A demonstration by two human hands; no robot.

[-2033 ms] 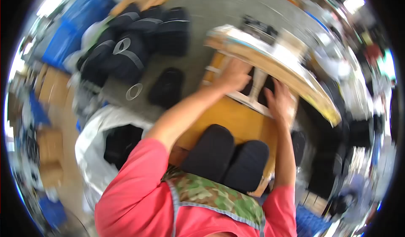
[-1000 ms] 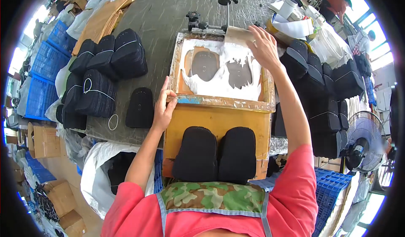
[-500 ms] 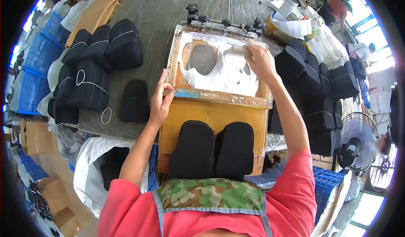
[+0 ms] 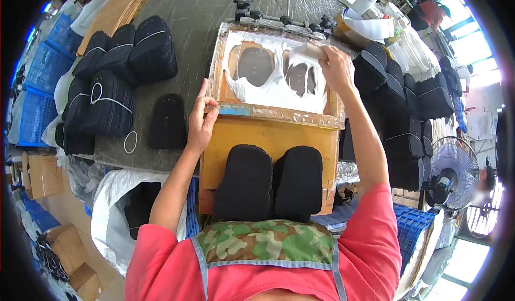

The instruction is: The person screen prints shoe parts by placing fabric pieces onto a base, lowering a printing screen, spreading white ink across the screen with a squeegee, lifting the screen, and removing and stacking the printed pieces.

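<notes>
Over the right-hand window of the screen frame (image 4: 279,114), white paste (image 4: 263,93) lies in ragged streaks, and the right hand (image 4: 339,68) pinches a pale scraper (image 4: 308,53) near the back rail. The left hand (image 4: 202,124) is loosely curled, fingertips against the frame's front left corner; whether it grips cannot be told. Spreading paste looks to be the step in hand; another stroke would call for a level blade and a steady frame.

Black clamps (image 4: 256,15) bound the frame behind, while two black pad stacks (image 4: 243,180) stand on the yellow board (image 4: 257,133) in front. Stacked pads (image 4: 403,135) crowd the right forearm's side; leftward, bare table (image 4: 190,43) gives more room, though one loose pad (image 4: 167,121) lies near the left wrist.
</notes>
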